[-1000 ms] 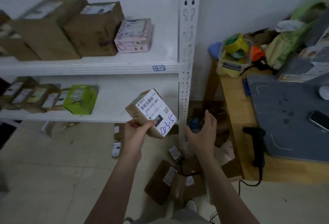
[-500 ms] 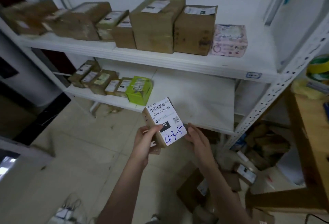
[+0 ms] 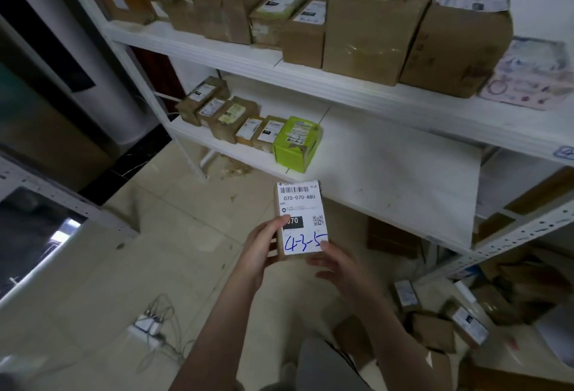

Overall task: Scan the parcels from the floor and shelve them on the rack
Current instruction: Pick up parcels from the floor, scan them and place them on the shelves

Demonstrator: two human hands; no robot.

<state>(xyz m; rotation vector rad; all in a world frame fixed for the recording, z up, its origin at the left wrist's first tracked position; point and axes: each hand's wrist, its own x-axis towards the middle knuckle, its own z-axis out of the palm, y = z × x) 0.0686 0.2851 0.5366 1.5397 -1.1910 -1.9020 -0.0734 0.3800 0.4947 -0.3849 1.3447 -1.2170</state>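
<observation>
The left hand [image 3: 261, 254] has its fingers [image 3: 281, 223] curled round the small parcel [image 3: 299, 204], thumb flat on the label [image 3: 302, 229]. The right hand [image 3: 340, 266] is looser: fingers spread, only the tips touching the near corner, and blurred.

The parcel hangs above the floor [image 3: 174, 235], just short of the lower shelf [image 3: 388, 179].

I'd worry about that thumb. The label looks like slick white paper, so it could slide and drop the box onto hard tile. A careless push toward 12 o'clock could nudge the creased green box [image 3: 296, 144].

The parcel is a plain brown cardboard block with crisp edges, 4-3-5 inked on it in blue. The shelf is scuffed white board. More cardboard parcels [image 3: 435, 328] lie at 4 o'clock.
</observation>
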